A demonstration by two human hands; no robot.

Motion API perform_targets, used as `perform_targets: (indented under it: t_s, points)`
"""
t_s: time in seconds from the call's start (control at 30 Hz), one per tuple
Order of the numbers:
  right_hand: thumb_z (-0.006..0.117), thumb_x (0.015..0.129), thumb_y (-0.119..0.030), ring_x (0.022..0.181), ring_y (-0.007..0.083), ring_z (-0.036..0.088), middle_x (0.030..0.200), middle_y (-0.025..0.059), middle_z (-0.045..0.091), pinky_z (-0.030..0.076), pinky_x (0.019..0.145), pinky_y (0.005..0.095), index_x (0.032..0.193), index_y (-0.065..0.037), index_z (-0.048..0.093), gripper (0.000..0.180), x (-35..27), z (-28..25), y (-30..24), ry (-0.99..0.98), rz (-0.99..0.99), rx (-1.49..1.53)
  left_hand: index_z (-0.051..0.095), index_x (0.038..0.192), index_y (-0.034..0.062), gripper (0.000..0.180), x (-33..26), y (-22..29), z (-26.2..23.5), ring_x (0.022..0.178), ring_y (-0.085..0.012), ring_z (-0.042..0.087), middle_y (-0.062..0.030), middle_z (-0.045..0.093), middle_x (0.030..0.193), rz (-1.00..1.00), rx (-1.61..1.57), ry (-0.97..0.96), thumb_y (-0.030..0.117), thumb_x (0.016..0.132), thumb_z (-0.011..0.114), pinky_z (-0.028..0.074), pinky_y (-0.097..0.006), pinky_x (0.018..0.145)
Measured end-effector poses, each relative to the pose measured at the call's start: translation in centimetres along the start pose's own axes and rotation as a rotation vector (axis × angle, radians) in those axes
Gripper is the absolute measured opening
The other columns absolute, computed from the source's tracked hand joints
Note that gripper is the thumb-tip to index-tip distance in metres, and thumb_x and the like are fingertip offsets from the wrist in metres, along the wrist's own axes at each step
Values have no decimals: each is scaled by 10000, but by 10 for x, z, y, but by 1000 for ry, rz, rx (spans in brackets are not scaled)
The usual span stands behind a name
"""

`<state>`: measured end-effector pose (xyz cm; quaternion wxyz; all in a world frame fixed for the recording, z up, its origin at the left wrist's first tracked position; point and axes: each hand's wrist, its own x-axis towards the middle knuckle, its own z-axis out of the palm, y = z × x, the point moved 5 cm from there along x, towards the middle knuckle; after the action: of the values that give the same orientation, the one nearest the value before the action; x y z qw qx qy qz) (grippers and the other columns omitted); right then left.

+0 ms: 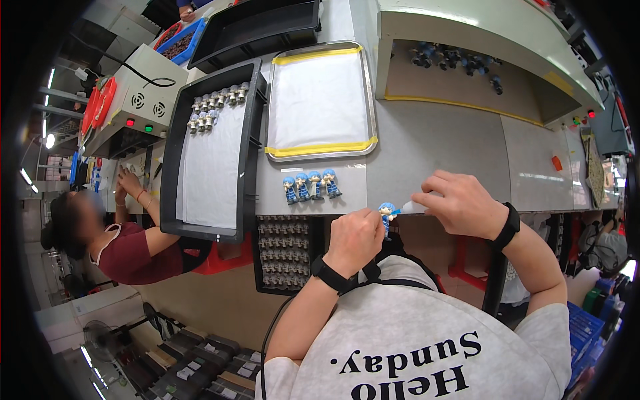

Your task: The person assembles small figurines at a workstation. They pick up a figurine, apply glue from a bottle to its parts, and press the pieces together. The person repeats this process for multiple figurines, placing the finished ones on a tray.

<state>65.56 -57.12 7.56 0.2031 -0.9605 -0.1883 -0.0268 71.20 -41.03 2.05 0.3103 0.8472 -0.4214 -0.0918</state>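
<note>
My left hand [355, 241] is closed on a small blue-haired figurine [387, 209], held upright at the table's front edge. In the fingers of my right hand [463, 205] is a small whitish applicator with a blue tip [407, 207]. Its tip points at the figurine and looks close to touching it; the exact contact is too small to tell. Left of my hands, several similar blue-haired figurines [313, 185] lie side by side in a row on the grey table [440, 143].
Beyond the row lies a metal tray lined with white sheet [320, 100]. A black bin [250, 153] holds several figurines. At the far right, a white open-fronted box [467, 20] has more inside. A person in a maroon shirt [143, 253] works at the left. An orange piece [557, 163] lies rightward.
</note>
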Motion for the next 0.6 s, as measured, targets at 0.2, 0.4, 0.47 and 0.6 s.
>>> perform_targets:
  t_s: [0.2,0.4,0.47,0.6]
  points:
    - [650,729,18,932,226,576,990,84,588,463,799,336,1076,-35,589,356,-24,28,62,247,356,605,646,790,40,52,-1,-2,-7,581,-292,582,-94,591,659,-4,-45,78,59,761,607,452,-378,509]
    - [620,783,55,1053,144,538,1101,63,572,404,947,274,1178,25,499,414,-60,98,154,580,721,1024,643,819,33,68,0,2,-13,551,-276,565,-92,568,637,12,-78,162,27,760,610,437,-355,492]
    - [622,778,57,1052,148,541,1103,60,572,407,946,276,1160,17,507,400,-63,107,162,582,764,938,640,820,29,66,0,5,-14,538,-273,556,-96,558,629,25,-85,183,22,762,610,429,-353,484]
    - [618,771,67,1058,155,544,1097,55,572,406,948,277,1140,-1,518,387,-69,122,169,596,773,895,640,828,22,74,-1,11,-16,512,-269,539,-103,542,616,46,-106,238,10,762,607,415,-348,467]
